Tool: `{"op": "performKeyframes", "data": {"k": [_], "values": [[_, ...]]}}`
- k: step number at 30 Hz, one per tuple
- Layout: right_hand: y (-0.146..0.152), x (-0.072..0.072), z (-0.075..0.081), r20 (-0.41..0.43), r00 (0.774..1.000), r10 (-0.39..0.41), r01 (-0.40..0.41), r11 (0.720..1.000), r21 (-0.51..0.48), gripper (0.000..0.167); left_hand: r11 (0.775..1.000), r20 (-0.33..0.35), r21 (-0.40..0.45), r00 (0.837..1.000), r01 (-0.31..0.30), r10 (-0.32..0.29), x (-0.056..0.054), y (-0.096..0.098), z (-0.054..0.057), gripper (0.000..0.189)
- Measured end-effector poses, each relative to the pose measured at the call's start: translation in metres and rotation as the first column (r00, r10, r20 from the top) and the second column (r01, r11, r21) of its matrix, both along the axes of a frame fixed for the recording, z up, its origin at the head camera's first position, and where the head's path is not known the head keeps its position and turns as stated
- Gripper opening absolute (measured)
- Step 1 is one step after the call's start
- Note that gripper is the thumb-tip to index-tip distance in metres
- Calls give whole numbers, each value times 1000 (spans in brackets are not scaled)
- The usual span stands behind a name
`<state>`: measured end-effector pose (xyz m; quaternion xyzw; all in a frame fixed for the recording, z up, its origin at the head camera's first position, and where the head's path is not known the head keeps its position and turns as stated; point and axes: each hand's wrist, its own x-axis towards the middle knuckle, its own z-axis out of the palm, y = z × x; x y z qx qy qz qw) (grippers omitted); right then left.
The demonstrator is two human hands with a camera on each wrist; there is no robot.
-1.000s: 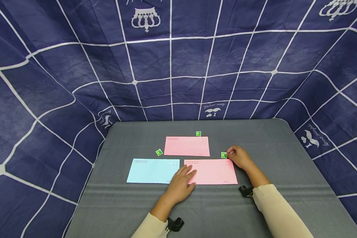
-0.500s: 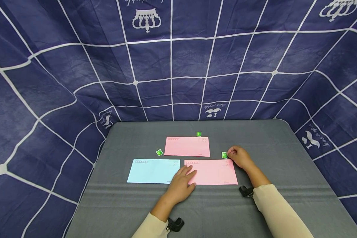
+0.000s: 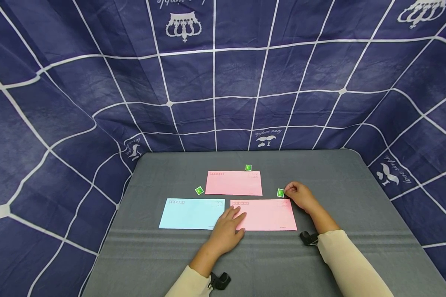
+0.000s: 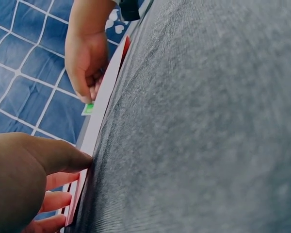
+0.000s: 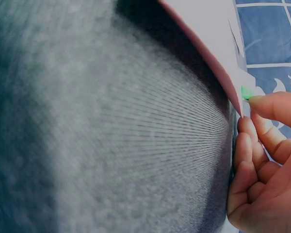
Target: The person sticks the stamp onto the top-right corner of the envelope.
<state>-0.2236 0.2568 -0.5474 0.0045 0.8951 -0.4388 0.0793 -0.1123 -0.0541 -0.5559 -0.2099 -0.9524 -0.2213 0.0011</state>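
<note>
Blue curtain (image 3: 193,78), white grid lines plus crown and moustache prints, hangs behind the front pink envelope (image 3: 265,216) and off to both sides of it. Gray cloth-covered table (image 3: 260,268) under that envelope; soft crosswise creases in the cloth on the person's side of it. Cream right sleeve (image 3: 351,264) comes in from near right of the envelope, cream left sleeve (image 3: 189,284) from near left.

Blue envelope (image 3: 189,214) just left of the front pink envelope, narrow gap. Back pink envelope (image 3: 233,182) behind it, shifted left. Left hand (image 3: 226,232) rests on its left part, fingers spread, gripping nothing; overlaps a blue envelope corner, contact there can't tell. Right hand (image 3: 301,196) at its far right corner, thumb and finger close together in a narrow pinch on the edge of the right stamp (image 3: 280,193). Black wrist gadgets (image 3: 308,238) on both wrists, near side of the envelope.

Green stamps, white borders: right stamp just beyond the envelope's far edge, left stamp (image 3: 199,190) farther out to its left, turned diagonally, back stamp (image 3: 248,167) beyond the back pink envelope.

Left wrist view adds the left thumb touching the envelope's near edge. Right wrist view adds the right hand's other fingers, curled beside the envelope's corner; head view hides these. Only head view shows all three stamps.
</note>
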Motion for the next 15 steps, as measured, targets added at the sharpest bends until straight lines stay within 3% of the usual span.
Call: {"op": "performKeyframes", "data": {"k": [15], "values": [[3,1,6,-21,1000,-3,3,999,-44,18,1000,-42,-10,999,7,-8,4,2,2,45]]}}
